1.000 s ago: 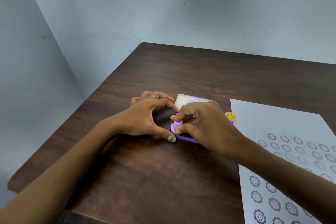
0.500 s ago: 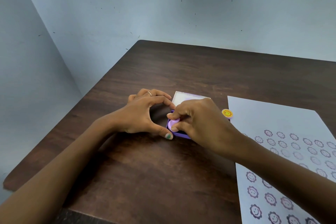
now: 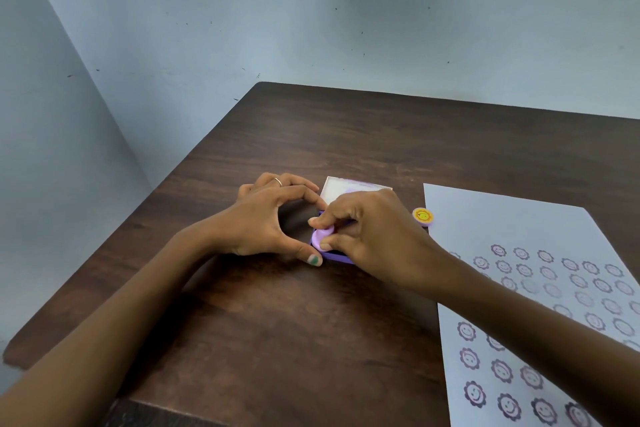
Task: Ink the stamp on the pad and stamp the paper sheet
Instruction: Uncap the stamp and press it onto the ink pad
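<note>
A purple ink pad lies on the dark wooden table, its white lid hinged up behind it. My right hand pinches a round lilac stamp and holds it down on the pad. My left hand rests beside the pad, thumb and forefinger touching its left edge. The white paper sheet lies to the right, covered with several purple smiling-flower prints. My right hand hides most of the pad.
A small round piece with a yellow smiley top sits between the pad and the sheet's left edge. Pale blue walls close in behind and to the left of the table. The table's near left corner is rounded.
Both hands stay at the ink pad with almost no movement. My right hand keeps the stamp on the pad; the view has only shifted slightly.
</note>
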Demonstrator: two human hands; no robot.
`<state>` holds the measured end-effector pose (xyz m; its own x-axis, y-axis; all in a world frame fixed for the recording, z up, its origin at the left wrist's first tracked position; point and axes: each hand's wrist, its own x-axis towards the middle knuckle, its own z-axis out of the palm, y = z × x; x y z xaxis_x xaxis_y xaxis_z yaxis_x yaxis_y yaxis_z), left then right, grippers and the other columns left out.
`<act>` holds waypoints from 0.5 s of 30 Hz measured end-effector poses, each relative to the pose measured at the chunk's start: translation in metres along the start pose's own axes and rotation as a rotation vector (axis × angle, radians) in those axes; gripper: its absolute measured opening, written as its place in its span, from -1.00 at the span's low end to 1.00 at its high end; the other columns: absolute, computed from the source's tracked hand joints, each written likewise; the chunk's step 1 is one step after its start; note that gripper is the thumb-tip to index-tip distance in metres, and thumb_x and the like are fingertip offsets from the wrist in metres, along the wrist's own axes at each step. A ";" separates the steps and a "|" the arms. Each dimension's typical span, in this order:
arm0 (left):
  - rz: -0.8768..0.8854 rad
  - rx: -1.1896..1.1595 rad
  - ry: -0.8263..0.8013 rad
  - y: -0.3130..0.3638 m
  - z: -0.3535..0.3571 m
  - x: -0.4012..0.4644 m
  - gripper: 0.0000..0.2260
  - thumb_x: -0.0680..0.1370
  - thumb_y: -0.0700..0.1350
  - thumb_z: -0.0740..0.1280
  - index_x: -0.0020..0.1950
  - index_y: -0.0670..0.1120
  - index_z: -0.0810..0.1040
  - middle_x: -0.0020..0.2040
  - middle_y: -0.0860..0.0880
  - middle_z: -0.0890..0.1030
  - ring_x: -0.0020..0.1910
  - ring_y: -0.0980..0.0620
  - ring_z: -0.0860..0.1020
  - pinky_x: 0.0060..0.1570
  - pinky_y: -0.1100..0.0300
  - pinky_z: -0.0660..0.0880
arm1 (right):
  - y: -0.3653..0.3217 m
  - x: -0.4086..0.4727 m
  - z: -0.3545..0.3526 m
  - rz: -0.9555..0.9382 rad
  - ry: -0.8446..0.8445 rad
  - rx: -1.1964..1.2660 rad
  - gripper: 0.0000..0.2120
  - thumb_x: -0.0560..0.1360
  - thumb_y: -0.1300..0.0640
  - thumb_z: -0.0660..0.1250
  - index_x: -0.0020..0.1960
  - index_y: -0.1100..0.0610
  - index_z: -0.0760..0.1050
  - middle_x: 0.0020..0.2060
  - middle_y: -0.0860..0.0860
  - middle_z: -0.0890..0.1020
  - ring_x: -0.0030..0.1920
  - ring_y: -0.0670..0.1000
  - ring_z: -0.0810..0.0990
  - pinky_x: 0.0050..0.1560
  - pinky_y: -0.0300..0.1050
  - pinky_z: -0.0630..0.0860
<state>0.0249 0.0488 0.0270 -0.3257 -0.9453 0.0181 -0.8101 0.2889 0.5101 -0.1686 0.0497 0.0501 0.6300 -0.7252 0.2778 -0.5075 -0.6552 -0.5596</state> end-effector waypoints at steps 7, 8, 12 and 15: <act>-0.015 0.004 0.001 0.001 0.000 0.000 -0.40 0.08 0.41 0.40 0.09 0.36 0.44 0.28 0.35 0.33 0.32 0.23 0.15 0.24 0.15 0.00 | 0.003 0.000 0.007 0.021 0.042 -0.021 -0.76 0.37 0.18 0.43 0.04 0.15 0.61 -0.02 0.09 0.69 -0.16 -0.22 0.45 -0.21 -0.66 0.24; -0.020 0.009 0.000 0.001 0.000 0.000 -0.39 0.08 0.42 0.40 0.10 0.36 0.44 0.28 0.36 0.32 0.32 0.24 0.15 0.23 0.16 -0.01 | 0.003 0.000 0.007 0.021 0.047 -0.016 -0.75 0.36 0.18 0.44 0.04 0.14 0.61 -0.02 0.08 0.69 -0.15 -0.22 0.45 -0.20 -0.65 0.25; -0.026 0.042 0.004 0.003 0.000 -0.002 -0.33 0.09 0.41 0.41 0.17 0.37 0.38 0.30 0.35 0.30 0.34 0.22 0.13 0.22 0.18 -0.02 | 0.007 -0.005 -0.004 0.095 0.098 0.158 -0.76 0.30 0.20 0.49 -0.04 0.11 0.64 -0.12 0.05 0.71 -0.20 -0.15 0.60 -0.13 -0.40 0.47; -0.041 0.009 0.032 0.007 -0.003 -0.003 -0.19 0.08 0.42 0.42 0.27 0.47 0.19 0.29 0.37 0.27 0.34 0.24 0.11 0.23 0.19 -0.02 | 0.016 -0.013 -0.027 0.230 0.250 0.590 -0.76 0.25 0.30 0.51 -0.08 0.17 0.64 -0.20 0.08 0.71 -0.20 -0.05 0.66 -0.23 -0.30 0.58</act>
<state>0.0215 0.0535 0.0335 -0.2764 -0.9607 0.0247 -0.8267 0.2508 0.5036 -0.2006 0.0429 0.0585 0.3532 -0.9061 0.2330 -0.1624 -0.3046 -0.9385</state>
